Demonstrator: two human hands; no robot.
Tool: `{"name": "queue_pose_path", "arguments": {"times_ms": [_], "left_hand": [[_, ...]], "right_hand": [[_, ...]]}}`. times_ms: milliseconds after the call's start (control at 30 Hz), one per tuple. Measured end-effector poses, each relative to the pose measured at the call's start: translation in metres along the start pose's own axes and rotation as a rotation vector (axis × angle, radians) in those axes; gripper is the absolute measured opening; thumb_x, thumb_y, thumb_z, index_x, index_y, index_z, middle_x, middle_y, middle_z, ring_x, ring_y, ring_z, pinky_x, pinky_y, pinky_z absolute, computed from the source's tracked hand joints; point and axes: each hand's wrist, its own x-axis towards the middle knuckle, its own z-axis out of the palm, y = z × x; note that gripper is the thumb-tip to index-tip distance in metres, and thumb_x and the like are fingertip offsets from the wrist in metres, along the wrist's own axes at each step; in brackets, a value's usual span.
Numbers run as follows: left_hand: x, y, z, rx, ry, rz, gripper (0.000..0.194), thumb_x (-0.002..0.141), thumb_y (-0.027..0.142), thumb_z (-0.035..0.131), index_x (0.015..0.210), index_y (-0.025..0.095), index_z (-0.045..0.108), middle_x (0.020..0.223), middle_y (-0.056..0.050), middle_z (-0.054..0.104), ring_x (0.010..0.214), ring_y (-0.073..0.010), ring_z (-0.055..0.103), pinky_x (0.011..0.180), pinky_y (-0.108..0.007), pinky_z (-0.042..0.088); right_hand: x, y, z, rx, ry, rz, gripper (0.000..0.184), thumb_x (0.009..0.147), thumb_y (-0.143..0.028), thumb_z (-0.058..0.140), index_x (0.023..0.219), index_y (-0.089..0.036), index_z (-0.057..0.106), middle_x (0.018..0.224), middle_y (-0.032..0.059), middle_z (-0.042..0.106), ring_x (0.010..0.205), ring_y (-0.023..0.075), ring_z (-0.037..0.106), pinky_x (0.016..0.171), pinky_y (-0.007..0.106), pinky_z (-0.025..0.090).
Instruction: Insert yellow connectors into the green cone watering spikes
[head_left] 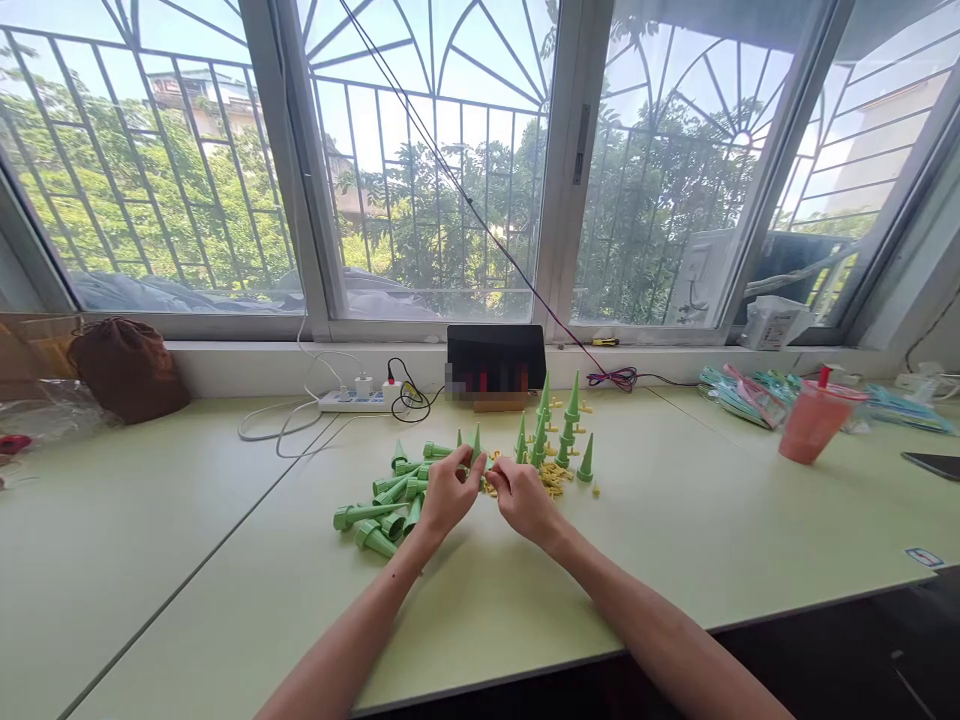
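My left hand [448, 495] is closed around a green plastic watering spike [476, 442], its pointed tip upward. Just to the right, my right hand [523, 500] has its fingers pinched together close to that spike; what they grip is hidden. Loose green spikes [367, 515] lie in a heap beside my left hand, several on their sides. Behind and beyond my right hand is a pile of small yellow valves [553, 478]. Several green spikes [572, 410] stand upright at the right, some stacked in columns with yellow valves sticking out of their sides.
A dark-screened tablet [496, 358] leans at the back of the pale green table [675, 530]. To its left is a white power strip [356, 401] with cables, then a brown drawstring bag [129, 370]. A red cup [816, 425] with a straw stands right, near plastic-wrapped packets [742, 397].
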Motion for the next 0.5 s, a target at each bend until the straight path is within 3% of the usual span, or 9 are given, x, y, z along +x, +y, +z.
{"name": "queue_pose_path", "arguments": {"times_ms": [500], "left_hand": [[-0.0003,-0.0006,0.0001,-0.064,-0.018,-0.009,0.030,0.087,0.041,0.050,0.067,0.019,0.044,0.065,0.004,0.053,0.040,-0.0056,0.042,0.042,-0.020,0.031]], "right_hand": [[-0.0001,-0.0049,-0.0024,-0.124,-0.005,0.063,0.030,0.094,-0.025,0.041,0.066,-0.018,0.047,0.056,-0.0015,0.048,0.049,0.0096,0.032,0.050,0.022,0.022]]}}
